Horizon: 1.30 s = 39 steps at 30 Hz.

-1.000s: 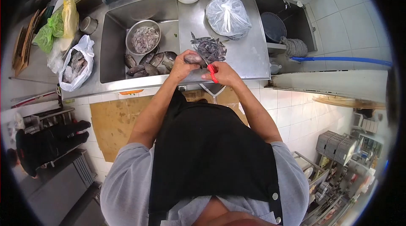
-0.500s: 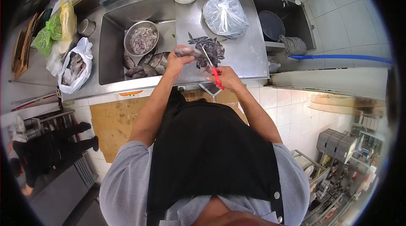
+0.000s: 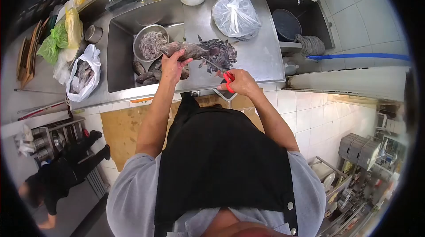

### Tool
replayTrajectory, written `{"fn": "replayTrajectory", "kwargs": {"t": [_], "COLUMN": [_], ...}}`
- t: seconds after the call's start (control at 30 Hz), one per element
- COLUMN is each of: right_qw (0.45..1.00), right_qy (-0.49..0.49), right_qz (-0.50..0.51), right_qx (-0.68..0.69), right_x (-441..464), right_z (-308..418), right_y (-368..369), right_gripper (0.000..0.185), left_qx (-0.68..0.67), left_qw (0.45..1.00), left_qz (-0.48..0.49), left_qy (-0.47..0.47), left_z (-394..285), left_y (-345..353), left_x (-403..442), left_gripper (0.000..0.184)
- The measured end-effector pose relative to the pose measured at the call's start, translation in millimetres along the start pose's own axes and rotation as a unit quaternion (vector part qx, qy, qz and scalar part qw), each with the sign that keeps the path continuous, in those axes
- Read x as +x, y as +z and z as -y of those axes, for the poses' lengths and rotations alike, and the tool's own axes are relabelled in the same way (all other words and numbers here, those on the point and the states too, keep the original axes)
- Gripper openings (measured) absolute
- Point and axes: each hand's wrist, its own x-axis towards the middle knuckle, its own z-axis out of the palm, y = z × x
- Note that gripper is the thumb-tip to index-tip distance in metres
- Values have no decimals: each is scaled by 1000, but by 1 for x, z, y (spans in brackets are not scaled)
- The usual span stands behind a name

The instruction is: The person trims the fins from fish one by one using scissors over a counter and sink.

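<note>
- Fish [image 3: 191,52]: one, dark, held above the edge between sink [image 3: 125,23] and counter [image 3: 264,62].
- Handling, judged: light enough for one hand; firm body, slippery skin, fins perhaps prickly.
- Hold, judged best: around the thick body, fingers clear of the blades.
- Left hand [image 3: 174,63]: clamped on the fish, towards the end over the sink.
- Right hand [image 3: 242,82]: closed on red-handled scissors [image 3: 229,77]; blades point at the fish's other end, contact unclear.
- Dark scraps [image 3: 223,54]: heaped just beside, on the counter.
</note>
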Motion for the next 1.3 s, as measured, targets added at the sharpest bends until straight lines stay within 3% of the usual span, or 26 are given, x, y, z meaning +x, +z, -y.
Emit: {"fn": "replayTrajectory", "kwargs": {"t": [0.23, 0.57, 0.83, 0.9, 1.03, 1.1, 1.2, 1.23, 1.3], "right_qw": [1000, 1000, 992, 975, 973, 988, 992, 991, 962], "right_qy": [-2, -7, -71, -124, -145, -102, -82, -82, -168], "right_qz": [4, 1, -92, -165, -156, -72, -51, -51, -153], "right_qx": [-13, -12, -44, -79, -86, -85, -86, -88, -153], "right_x": [2, 12, 22, 21, 17, 18, 23, 24, 23], "right_z": [3, 0, 15, 16, 22, 24, 16, 14, 9], "right_y": [1, 9, 22, 23, 16, 12, 15, 15, 16], "right_gripper": [69, 67, 73, 75, 74, 71, 68, 68, 66], "left_qx": [80, 84, 39, 28, 11, 9, 13, 18, 52], "left_qw": [995, 996, 991, 990, 980, 980, 980, 980, 978], "left_qz": [-16, -7, 11, 13, 21, 15, 13, 16, 23], "left_qy": [50, 28, -125, -137, -195, -197, -197, -197, -200], "left_z": [-9, -3, 12, 14, 18, 20, 24, 26, 32], "left_y": [14, 19, 4, -2, -18, -23, -25, -23, -17], "left_x": [-13, -18, -14, -14, -8, -6, -7, -7, -12], "left_gripper": [40, 39, 28, 26, 17, 15, 16, 19, 21]}}
